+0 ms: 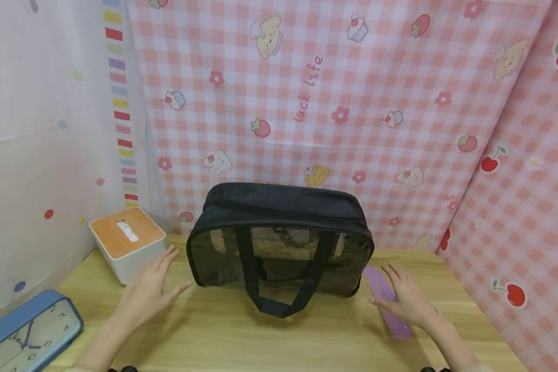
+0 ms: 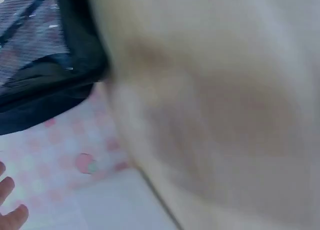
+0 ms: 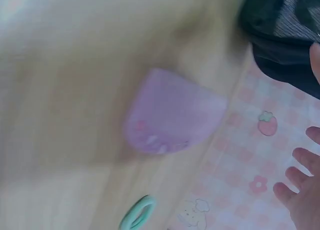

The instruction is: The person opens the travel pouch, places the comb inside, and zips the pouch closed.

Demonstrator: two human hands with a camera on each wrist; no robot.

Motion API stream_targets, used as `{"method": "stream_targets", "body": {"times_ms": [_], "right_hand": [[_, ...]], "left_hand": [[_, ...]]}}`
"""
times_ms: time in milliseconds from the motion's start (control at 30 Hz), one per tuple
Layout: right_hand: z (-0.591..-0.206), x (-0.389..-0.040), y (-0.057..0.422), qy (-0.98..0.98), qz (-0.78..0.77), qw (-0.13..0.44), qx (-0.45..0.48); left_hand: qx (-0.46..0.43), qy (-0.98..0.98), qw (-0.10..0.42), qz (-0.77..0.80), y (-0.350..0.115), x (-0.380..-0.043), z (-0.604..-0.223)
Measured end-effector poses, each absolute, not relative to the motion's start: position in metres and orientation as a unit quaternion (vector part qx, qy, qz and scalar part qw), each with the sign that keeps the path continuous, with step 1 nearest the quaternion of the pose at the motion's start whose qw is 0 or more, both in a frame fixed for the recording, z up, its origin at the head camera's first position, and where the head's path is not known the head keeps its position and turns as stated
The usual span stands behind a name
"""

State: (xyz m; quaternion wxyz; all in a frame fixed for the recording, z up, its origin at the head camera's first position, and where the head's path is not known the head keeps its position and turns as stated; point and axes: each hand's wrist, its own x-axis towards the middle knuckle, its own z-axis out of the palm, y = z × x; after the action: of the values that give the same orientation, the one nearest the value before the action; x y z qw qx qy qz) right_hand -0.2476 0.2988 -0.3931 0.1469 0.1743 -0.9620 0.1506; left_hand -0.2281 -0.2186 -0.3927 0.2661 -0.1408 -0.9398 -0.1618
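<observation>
A black bag (image 1: 283, 206) with a see-through front and a hanging strap handle (image 1: 279, 307) stands on the table between the two hands. To its left is my left hand (image 1: 149, 284), fingers spread and holding nothing. That hand's fingertips show at the left edge of the left wrist view, with the bag's dark corner (image 2: 50, 89) above. On the other side my right hand (image 1: 406, 299) is also spread, overlapping a flat purple piece (image 1: 376, 281) in the head view. In the right wrist view, the purple piece (image 3: 175, 112) has a rounded end with small printed marks.
A white tissue box (image 1: 141, 258) with an orange-brown top stands behind my left hand. A blue-framed clock (image 1: 37, 336) is at the front left. Near the purple piece lies a mint-green ring-shaped thing (image 3: 137, 213). Pink checked cloth (image 1: 283, 93) hangs behind the wooden table (image 1: 242, 341).
</observation>
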Motion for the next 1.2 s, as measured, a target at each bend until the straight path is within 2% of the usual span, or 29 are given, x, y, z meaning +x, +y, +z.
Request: {"method": "stream_targets", "body": {"times_ms": [200, 300, 367, 500, 667, 933, 1200], "right_hand": [[-0.371, -0.265, 0.293, -0.949, 0.254, 0.133, 0.135], [-0.364, -0.276, 0.288, -0.939, 0.311, 0.109, 0.093], [-0.361, -0.282, 0.284, -0.926, 0.364, 0.083, 0.063], [-0.361, -0.291, 0.276, -0.881, 0.473, 0.020, -0.002], [-0.366, -0.298, 0.268, -0.809, 0.586, -0.038, -0.039], [-0.374, -0.299, 0.265, -0.771, 0.633, -0.048, -0.052], [-0.384, -0.308, 0.280, -0.783, 0.620, -0.042, 0.011]], "left_hand": [[-0.173, -0.884, 0.380, -0.213, -0.200, -0.240, -0.360], [-0.196, -0.847, 0.444, -0.216, -0.187, -0.246, -0.344], [-0.203, -0.833, 0.468, -0.215, -0.177, -0.248, -0.335], [-0.212, -0.827, 0.466, -0.233, -0.163, -0.250, -0.324], [-0.211, -0.827, 0.462, -0.241, -0.158, -0.252, -0.325], [-0.213, -0.820, 0.473, -0.241, -0.156, -0.253, -0.328], [-0.214, -0.819, 0.477, -0.238, -0.158, -0.254, -0.329]]}}
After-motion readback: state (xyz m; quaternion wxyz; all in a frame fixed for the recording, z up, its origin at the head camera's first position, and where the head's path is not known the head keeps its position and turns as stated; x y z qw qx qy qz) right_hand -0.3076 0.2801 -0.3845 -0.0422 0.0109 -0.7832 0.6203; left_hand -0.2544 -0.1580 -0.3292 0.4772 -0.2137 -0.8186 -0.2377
